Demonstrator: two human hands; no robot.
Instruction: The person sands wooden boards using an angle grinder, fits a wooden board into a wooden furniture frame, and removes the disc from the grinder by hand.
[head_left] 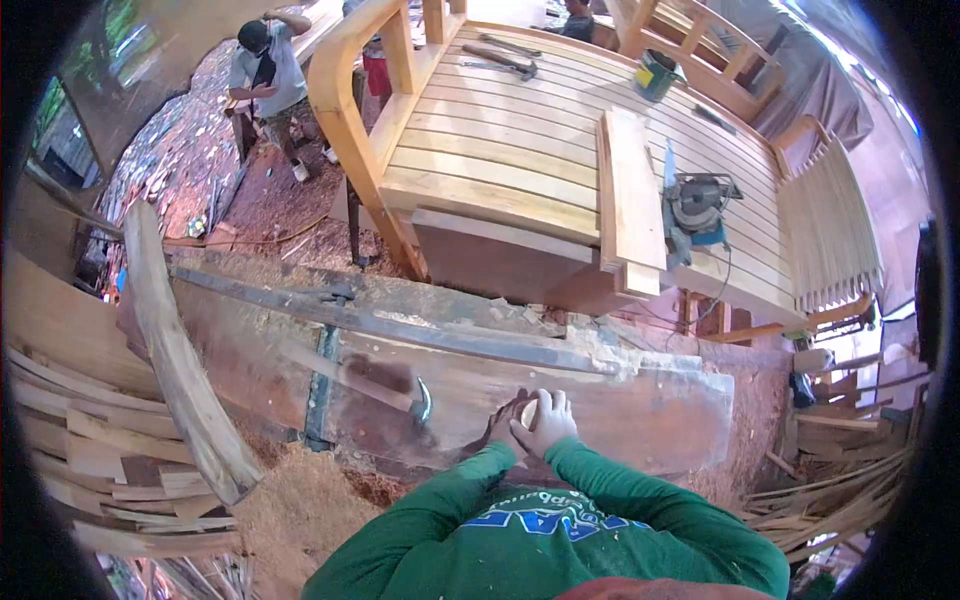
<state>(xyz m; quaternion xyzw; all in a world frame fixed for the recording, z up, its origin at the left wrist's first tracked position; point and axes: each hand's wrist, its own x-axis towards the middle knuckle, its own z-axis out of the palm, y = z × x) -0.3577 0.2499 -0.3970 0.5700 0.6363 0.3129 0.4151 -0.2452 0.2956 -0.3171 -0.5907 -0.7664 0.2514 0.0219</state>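
Observation:
Both my hands are together over the dusty wooden workbench point(650, 415), close in front of my green shirt. My right hand point(546, 422), in a pale glove, has its fingers curled against a small pale round piece point(528, 412). On the other side of that piece, my left hand point(505, 420) looks darker and is wrapped round it, partly covered by the right. Left of my hands a hammer point(422, 402) lies on the bench, its head toward me. A metal clamp point(322, 385) crosses the bench farther left.
A slatted wooden bed-like frame point(480, 130) stands ahead, bearing stacked boards point(632, 190), a circular saw point(697, 205), a green bucket point(655, 76) and hammers point(500, 62). A rough plank point(185, 360) leans at left. One person point(272, 75) stands back left; another sits behind the frame.

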